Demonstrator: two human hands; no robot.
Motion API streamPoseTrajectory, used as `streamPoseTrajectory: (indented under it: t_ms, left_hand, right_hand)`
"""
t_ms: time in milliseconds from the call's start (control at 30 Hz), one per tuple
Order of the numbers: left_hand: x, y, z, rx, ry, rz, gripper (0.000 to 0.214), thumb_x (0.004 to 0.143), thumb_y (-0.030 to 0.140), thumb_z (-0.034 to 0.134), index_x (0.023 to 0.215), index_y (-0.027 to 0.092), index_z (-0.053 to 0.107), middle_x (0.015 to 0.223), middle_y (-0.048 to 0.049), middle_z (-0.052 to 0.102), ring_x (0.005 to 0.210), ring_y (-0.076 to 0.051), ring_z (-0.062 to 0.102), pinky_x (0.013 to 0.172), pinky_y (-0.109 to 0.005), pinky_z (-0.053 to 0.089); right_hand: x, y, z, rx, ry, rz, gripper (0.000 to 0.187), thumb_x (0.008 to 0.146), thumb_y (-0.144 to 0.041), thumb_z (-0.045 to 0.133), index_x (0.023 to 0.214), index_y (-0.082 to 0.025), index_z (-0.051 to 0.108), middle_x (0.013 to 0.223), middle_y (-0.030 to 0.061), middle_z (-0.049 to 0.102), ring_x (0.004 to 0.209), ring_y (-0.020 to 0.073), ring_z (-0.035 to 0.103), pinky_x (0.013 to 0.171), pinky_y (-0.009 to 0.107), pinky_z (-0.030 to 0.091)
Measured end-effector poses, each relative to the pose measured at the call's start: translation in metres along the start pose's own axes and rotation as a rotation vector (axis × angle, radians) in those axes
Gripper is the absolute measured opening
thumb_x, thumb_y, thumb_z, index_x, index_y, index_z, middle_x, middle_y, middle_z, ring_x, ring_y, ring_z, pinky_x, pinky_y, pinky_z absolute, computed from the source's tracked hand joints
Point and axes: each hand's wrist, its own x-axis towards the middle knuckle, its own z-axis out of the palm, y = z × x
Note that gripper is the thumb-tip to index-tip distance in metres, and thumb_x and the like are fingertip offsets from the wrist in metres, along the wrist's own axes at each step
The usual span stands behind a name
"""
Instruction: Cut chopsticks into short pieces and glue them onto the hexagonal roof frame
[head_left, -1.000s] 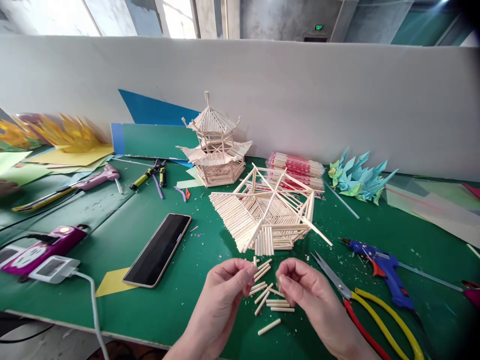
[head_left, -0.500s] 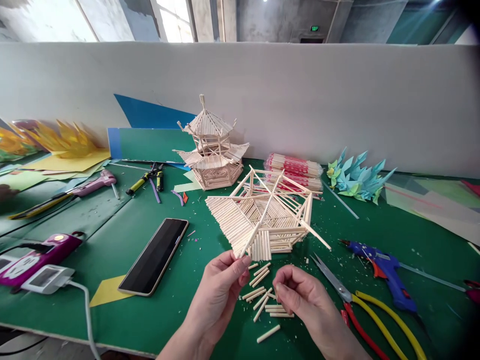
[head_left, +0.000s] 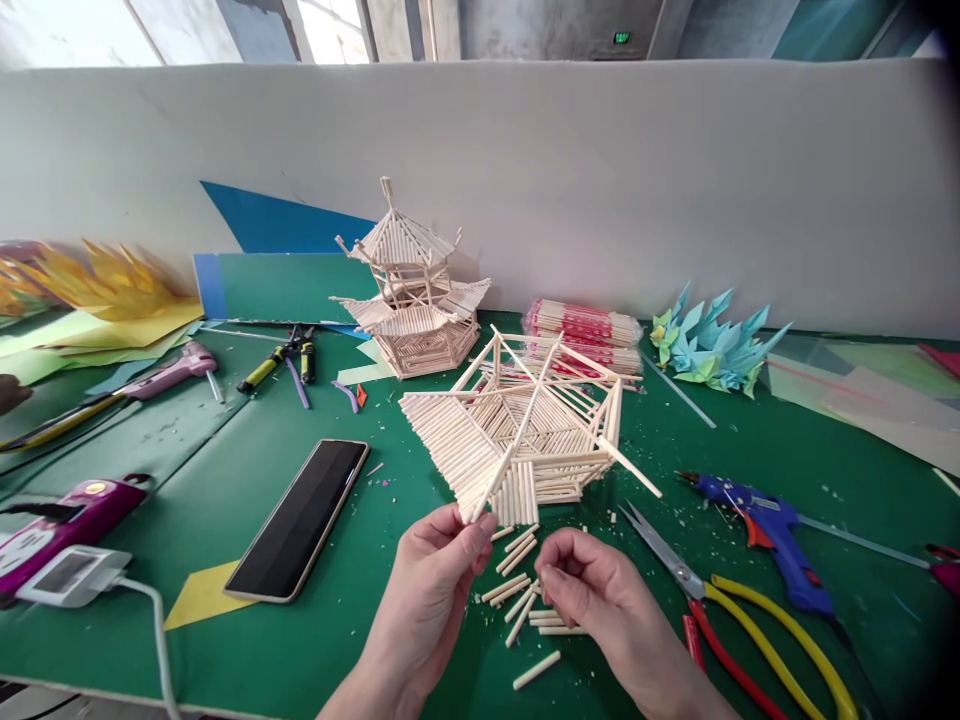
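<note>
An unfinished roof frame of thin wooden sticks [head_left: 525, 430] lies on the green mat [head_left: 315, 420] in front of me. My left hand [head_left: 435, 585] pinches the near corner rib of that frame between thumb and fingers. My right hand [head_left: 600, 595] is curled closed just above a scatter of short cut sticks [head_left: 521, 590], its fingertips touching them; what it holds is hidden. A finished two-tier stick pagoda [head_left: 409, 290] stands behind the frame.
Yellow-handled snips [head_left: 720, 610] and a blue glue gun [head_left: 765, 525] lie to the right. A phone [head_left: 300, 520], a pink glue gun [head_left: 169, 370], cutters [head_left: 274, 362] and a power strip [head_left: 60, 520] lie left. Packs of sticks [head_left: 585, 335] and paper cranes [head_left: 709, 345] sit near the white wall.
My left hand rose from the loose sticks to the near corner of the roof frame and pinched it. My right hand stayed over the short sticks, dropping slightly.
</note>
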Motion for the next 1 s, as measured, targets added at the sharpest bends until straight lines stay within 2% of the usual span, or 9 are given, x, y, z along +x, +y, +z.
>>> streamPoseTrajectory:
  t_ms: [333,700,1000]
  left_hand:
    - [-0.001,-0.004,0.002,0.055,0.04,0.036,0.014,0.064,0.023,0.074,0.06,0.013,0.064,0.052,0.004,0.052,0.052,-0.006,0.042,0.052,-0.016,0.034]
    - [0.0,-0.001,0.001,-0.057,-0.107,-0.069,0.017,0.072,0.019,0.067,0.058,0.015,0.059,0.051,0.0038,0.049,0.05,-0.007,0.038,0.053,-0.019,0.034]
    - [0.004,-0.003,-0.002,-0.084,-0.144,-0.116,0.018,0.072,0.018,0.066,0.056,0.015,0.058,0.05,0.003,0.048,0.05,-0.008,0.037,0.054,-0.021,0.034]
  right_hand:
    - [0.003,0.001,0.001,0.019,0.008,0.005,0.018,0.083,-0.033,0.056,0.078,-0.016,0.054,0.066,-0.0042,0.044,0.06,0.0079,0.037,0.054,0.019,0.031]
    - [0.005,0.008,0.003,0.08,0.004,0.002,0.017,0.083,-0.031,0.057,0.077,-0.016,0.054,0.064,-0.0051,0.041,0.058,0.0075,0.033,0.051,0.02,0.028]
    - [0.005,0.011,0.004,0.12,-0.011,-0.006,0.017,0.082,-0.03,0.058,0.077,-0.015,0.053,0.062,-0.0053,0.041,0.057,0.0074,0.033,0.052,0.02,0.027]
